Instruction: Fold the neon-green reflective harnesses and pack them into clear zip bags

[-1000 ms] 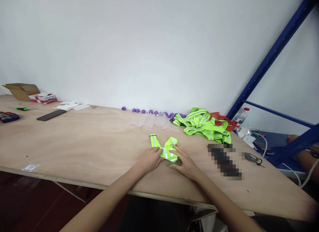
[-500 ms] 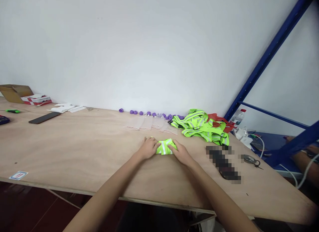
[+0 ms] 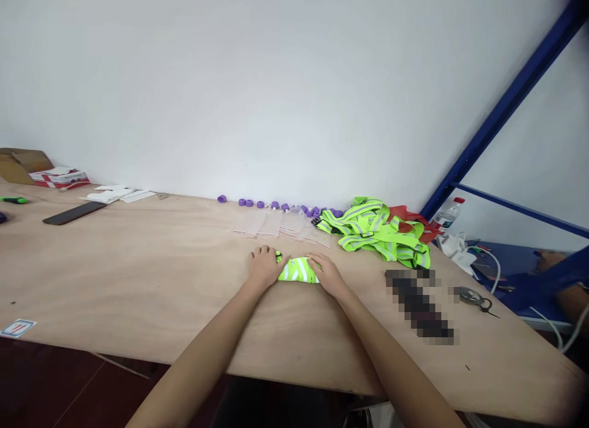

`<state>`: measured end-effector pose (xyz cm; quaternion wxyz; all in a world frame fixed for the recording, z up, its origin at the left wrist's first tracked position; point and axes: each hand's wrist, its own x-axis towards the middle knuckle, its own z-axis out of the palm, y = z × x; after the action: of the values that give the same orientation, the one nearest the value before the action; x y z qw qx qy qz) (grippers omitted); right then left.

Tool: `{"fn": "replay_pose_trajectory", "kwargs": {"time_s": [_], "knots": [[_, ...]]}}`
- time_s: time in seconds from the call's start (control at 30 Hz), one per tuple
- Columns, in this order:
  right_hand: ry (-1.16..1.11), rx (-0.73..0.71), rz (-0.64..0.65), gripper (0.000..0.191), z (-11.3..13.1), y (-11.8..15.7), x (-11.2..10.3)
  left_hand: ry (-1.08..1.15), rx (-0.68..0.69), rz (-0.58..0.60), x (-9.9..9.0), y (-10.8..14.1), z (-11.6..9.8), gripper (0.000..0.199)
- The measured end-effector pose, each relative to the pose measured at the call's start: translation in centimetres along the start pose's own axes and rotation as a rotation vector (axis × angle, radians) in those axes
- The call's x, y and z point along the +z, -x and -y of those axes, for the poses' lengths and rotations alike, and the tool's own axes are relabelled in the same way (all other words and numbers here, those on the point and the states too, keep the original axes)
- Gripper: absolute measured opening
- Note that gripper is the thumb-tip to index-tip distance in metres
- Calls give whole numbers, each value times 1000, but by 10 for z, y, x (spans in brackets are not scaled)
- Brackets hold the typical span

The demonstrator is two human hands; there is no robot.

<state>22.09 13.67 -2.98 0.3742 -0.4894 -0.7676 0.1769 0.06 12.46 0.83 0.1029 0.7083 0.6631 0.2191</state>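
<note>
Since a second ago the loose strap end is gone: vest (image 3: 298,270) now folded into a tight small bundle, both hands closed in on its ends. Far left: cardboard box (image 3: 16,162), black bar (image 3: 73,213), white papers (image 3: 117,195) on the table (image 3: 138,281). Left hand (image 3: 262,266) presses the bundle's left end, fingers together, lying flat. Bundle sits mid-table, between the hands. Right hand (image 3: 327,273) presses the right end, fingers together. Far side: clear bags (image 3: 280,224), purple caps (image 3: 257,203). Right: vest pile (image 3: 377,232), water bottle (image 3: 448,214).
</note>
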Motion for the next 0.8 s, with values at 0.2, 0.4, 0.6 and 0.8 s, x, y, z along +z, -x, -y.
{"fn": "replay_pose_trajectory", "kwargs": {"time_s": [0.2,0.4,0.6,0.8], "knots": [[-55,-48,-5,33,8,1,-1,103,-8,41,-5,-11,9,31],[-131,-125,92,24,24,4,-1,211,50,53,3,-19,9,18],[-70,-198,177,50,34,10,8,182,182,-3,5,-16,2,14],[-90,-166,102,37,40,10,14,84,374,-81,8,-4,-7,17]]}}
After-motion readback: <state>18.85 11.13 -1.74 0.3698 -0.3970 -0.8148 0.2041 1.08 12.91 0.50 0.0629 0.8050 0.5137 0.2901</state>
